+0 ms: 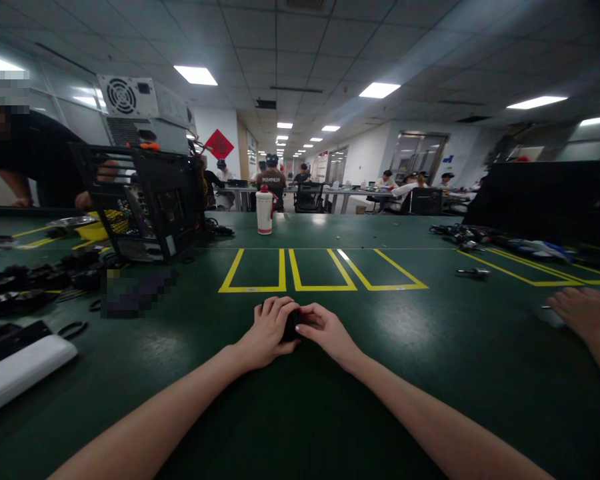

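Note:
Just in front of me, both hands meet around a small dark black object, low over the green tabletop. My left hand wraps it from the left, fingers curled over the top and thumb beneath. From the right, my right hand pinches its side between thumb and fingers. Most of the object is covered by the fingers, so its kind does not show. Beyond the hands lie three yellow tape outlines on the table.
An open black computer case stands at left, near black cables and a white long box. A white cup is at the far edge. At right are a small metallic part and another person's hand.

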`<state>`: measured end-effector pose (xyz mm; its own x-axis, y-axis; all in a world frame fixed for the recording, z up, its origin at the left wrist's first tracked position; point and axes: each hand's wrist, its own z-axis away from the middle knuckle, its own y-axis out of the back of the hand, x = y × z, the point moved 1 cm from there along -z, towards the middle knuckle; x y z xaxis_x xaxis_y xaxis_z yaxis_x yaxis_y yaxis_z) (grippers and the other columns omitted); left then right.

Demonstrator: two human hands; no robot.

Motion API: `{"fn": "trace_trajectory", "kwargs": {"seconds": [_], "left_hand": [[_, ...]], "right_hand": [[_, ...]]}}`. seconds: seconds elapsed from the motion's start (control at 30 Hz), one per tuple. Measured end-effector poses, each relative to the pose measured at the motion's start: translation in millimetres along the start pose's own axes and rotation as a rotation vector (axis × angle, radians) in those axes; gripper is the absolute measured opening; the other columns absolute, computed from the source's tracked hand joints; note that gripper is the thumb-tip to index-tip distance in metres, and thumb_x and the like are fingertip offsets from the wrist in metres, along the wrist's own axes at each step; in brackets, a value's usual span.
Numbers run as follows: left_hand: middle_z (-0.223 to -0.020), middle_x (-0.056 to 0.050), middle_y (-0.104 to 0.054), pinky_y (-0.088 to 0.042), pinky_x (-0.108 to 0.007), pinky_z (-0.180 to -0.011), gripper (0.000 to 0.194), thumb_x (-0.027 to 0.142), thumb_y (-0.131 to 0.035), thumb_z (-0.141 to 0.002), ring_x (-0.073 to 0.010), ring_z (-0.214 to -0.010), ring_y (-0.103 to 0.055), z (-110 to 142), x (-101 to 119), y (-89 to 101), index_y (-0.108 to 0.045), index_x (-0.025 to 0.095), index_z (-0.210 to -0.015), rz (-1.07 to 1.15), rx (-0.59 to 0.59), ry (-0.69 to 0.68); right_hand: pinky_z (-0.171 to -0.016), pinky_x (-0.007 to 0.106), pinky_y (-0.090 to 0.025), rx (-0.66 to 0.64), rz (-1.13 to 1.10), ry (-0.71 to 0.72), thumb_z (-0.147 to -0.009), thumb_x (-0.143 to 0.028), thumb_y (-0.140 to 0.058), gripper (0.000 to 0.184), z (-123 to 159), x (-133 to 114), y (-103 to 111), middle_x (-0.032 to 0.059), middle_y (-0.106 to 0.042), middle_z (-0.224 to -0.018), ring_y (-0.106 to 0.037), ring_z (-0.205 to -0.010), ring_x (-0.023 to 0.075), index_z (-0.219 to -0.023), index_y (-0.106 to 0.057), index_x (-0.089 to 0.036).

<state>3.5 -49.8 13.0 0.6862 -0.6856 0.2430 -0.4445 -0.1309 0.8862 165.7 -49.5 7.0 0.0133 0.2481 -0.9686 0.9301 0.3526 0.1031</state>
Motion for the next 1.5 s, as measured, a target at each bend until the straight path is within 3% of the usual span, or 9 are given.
{"fn": "trace_trajectory", "kwargs": {"seconds": [0.2, 0.6, 0.77, 0.9, 1.17, 1.5], "left_hand": [[-0.120, -0.008, -0.034, -0.032, -0.044, -0.085, 0.055, 0.031, -0.055, -0.070, -0.0255, -0.108, -0.030, -1.5, -0.2, 0.9, -0.027, 0.023, -0.117, 0.002, -0.003, 0.004], [-0.117, -0.009, -0.036, -0.033, -0.043, -0.083, 0.055, 0.029, -0.056, -0.069, -0.0253, -0.105, -0.033, -1.7, -2.4, -4.7, -0.028, 0.020, -0.115, -0.043, 0.040, -0.011], [-0.117, -0.008, -0.037, -0.033, -0.043, -0.084, 0.056, 0.029, -0.056, -0.068, -0.0248, -0.105, -0.033, -2.1, -2.2, -3.6, -0.028, 0.021, -0.116, -0.035, 0.038, -0.007], [-0.118, -0.008, -0.036, -0.032, -0.044, -0.086, 0.058, 0.030, -0.056, -0.069, -0.0251, -0.106, -0.032, -3.2, -1.5, -2.9, -0.026, 0.021, -0.118, -0.028, 0.030, 0.009], [-0.117, -0.007, -0.037, -0.032, -0.045, -0.086, 0.057, 0.031, -0.056, -0.068, -0.0249, -0.107, -0.033, -5.1, -3.6, -4.3, -0.027, 0.023, -0.117, -0.001, 0.022, 0.057], [-0.114, -0.006, -0.040, -0.035, -0.045, -0.082, 0.061, 0.034, -0.060, -0.063, -0.0259, -0.104, -0.035, -11.1, -3.5, -7.2, -0.029, 0.023, -0.114, 0.000, 0.047, 0.113]], "right_hand": [[-0.084, 0.034, -0.043, 0.008, -0.064, -0.029, -0.071, -0.027, -0.058, 0.023, 0.2, -1.8, -0.6, 0.0023, -0.058, -0.094, -0.057, -0.092, 0.0176, -0.091, -0.053, -0.018], [-0.087, 0.035, -0.042, -0.050, -0.107, -0.001, -0.063, -0.018, -0.065, 0.031, -5.2, 4.0, 0.5, 0.0010, -0.058, -0.093, -0.055, -0.094, 0.0171, -0.091, -0.051, -0.019], [-0.086, 0.035, -0.042, -0.004, -0.093, 0.021, -0.068, -0.025, -0.060, 0.024, -3.2, 2.1, -2.5, 0.0021, -0.058, -0.094, -0.056, -0.092, 0.0168, -0.090, -0.052, -0.019], [-0.086, 0.037, -0.042, 0.072, -0.040, -0.027, -0.067, -0.027, -0.062, 0.034, -6.3, 5.6, -1.5, 0.0041, -0.058, -0.097, -0.055, -0.093, 0.0178, -0.099, -0.052, -0.019], [-0.087, 0.036, -0.042, -0.027, -0.122, 0.006, -0.063, -0.020, -0.064, 0.036, -5.8, 5.1, -1.2, 0.0018, -0.058, -0.098, -0.056, -0.094, 0.0175, -0.097, -0.053, -0.020], [-0.086, 0.035, -0.041, 0.126, -0.050, -0.014, -0.067, -0.027, -0.061, 0.030, -13.2, 11.7, -2.2, 0.0044, -0.060, -0.095, -0.055, -0.092, 0.0169, -0.095, -0.055, -0.018]]}}
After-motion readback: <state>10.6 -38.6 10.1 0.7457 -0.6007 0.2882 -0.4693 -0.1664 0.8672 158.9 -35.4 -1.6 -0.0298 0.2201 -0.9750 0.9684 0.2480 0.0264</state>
